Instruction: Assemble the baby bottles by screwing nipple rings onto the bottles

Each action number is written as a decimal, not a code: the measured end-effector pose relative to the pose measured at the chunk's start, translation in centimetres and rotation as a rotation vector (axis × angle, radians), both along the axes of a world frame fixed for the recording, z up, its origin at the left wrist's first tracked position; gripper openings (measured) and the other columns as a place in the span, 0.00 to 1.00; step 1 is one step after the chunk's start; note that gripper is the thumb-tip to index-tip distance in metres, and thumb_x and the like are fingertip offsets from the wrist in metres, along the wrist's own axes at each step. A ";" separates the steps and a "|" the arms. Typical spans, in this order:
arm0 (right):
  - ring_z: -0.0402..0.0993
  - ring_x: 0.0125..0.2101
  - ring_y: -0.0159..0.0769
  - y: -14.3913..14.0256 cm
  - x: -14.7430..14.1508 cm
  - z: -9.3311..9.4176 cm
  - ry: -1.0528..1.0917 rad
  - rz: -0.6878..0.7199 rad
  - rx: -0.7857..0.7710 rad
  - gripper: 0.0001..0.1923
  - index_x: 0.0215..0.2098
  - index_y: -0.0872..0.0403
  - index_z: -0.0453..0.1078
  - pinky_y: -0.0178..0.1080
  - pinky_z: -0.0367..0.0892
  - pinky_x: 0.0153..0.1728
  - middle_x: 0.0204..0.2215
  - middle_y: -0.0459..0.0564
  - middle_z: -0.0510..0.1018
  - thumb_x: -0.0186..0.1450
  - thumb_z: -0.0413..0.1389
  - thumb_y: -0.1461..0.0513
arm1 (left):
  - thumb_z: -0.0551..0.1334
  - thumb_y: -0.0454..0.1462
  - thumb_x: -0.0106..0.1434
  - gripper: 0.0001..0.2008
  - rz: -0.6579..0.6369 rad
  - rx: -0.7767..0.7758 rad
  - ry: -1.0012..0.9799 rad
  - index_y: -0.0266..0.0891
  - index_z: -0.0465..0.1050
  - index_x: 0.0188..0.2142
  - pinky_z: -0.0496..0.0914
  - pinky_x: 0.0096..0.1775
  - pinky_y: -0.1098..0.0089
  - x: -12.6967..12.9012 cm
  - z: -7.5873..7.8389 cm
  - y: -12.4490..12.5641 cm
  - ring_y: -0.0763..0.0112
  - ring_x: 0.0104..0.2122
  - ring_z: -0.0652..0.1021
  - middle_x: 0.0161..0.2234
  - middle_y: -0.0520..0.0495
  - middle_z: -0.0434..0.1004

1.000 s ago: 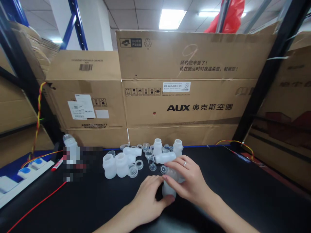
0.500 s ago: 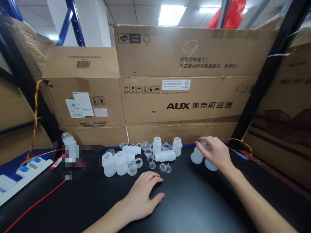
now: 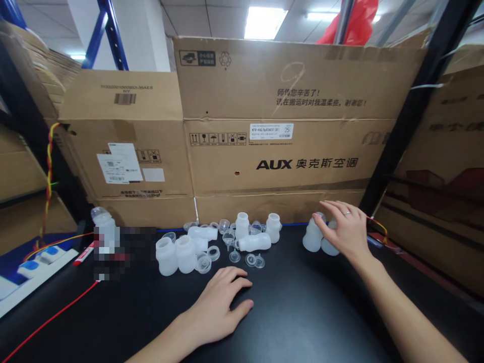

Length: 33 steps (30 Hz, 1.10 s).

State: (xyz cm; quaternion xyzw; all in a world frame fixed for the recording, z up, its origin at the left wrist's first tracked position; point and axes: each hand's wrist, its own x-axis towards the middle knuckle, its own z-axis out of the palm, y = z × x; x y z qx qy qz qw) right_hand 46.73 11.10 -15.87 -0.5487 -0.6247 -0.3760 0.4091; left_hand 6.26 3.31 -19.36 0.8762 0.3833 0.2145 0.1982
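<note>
Over on the right side of the black tabletop (image 3: 302, 317), the right hand (image 3: 345, 231) is open, fingers spread and thumb out, right at a pair of frosted bottles standing side by side. The near-left one (image 3: 312, 241) shows beside the thumb; its neighbour (image 3: 330, 247) sits partly behind the hand, and whether skin meets plastic there, I can't tell. Down in the middle, the left hand (image 3: 224, 305) is open too, palm down and holding nothing, fingers loosely bent. Beyond it, what a spread of parts! Two open-mouthed bottles (image 3: 167, 259) stand upright at the left of the group, a ring (image 3: 214, 253) lies just beside them, and clear nipples (image 3: 259, 261) dot the middle. One bottle (image 3: 254, 242) lies on its side, two more upright ones (image 3: 273, 229) rise behind it, and back of everything stands the cardboard (image 3: 310, 143). Far left, a capped bottle (image 3: 107, 228) stands near a red marker (image 3: 83, 254).
</note>
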 end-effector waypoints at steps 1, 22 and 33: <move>0.74 0.52 0.52 -0.2 -0.5 0.2 0.012 0.015 0.045 0.21 0.50 0.54 0.77 0.53 0.63 0.55 0.49 0.56 0.81 0.71 0.56 0.48 | 0.66 0.41 0.68 0.15 -0.001 0.006 0.005 0.50 0.78 0.54 0.70 0.62 0.52 0.0 0.0 0.0 0.54 0.60 0.74 0.59 0.46 0.76; 0.77 0.40 0.38 -3.2 -14.0 -4.2 0.075 0.534 -0.914 0.10 0.44 0.49 0.77 0.36 0.67 0.40 0.40 0.47 0.79 0.71 0.58 0.53 | 0.57 0.39 0.70 0.17 0.526 0.236 0.617 0.35 0.75 0.53 0.73 0.37 0.60 -3.6 5.2 1.9 0.47 0.39 0.84 0.42 0.35 0.84; 0.75 0.36 0.38 -3.1 -14.3 -4.0 0.257 0.528 -0.882 0.09 0.42 0.51 0.73 0.37 0.64 0.39 0.36 0.47 0.80 0.68 0.59 0.55 | 0.61 0.35 0.67 0.18 0.371 0.624 0.492 0.35 0.77 0.55 0.69 0.60 0.45 -3.7 1.8 3.8 0.40 0.62 0.71 0.63 0.31 0.71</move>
